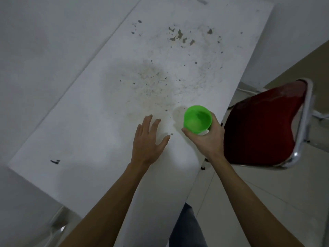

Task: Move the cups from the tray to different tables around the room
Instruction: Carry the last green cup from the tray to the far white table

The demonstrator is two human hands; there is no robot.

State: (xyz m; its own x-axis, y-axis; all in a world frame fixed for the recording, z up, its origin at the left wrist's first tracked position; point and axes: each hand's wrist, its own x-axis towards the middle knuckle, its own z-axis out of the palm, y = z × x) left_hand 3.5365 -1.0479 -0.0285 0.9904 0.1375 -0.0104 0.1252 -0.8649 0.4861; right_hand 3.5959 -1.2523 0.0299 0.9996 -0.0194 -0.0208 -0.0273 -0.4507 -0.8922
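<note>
A bright green plastic cup (197, 118) is upright, seen from above, near the right edge of a worn white table (110, 97). My right hand (207, 139) is wrapped around the cup's side from below, thumb on the left, fingers on the right. I cannot tell whether the cup's base touches the tabletop. My left hand (149, 139) hovers flat over the table just left of the cup, fingers spread, holding nothing. No tray is in view.
The tabletop is stained, with chipped paint at its far middle (179, 35). A red-seated chair with a chrome frame (263, 125) stands close against the table's right edge. A white wall runs along the left side. Tiled floor (267, 193) lies to the lower right.
</note>
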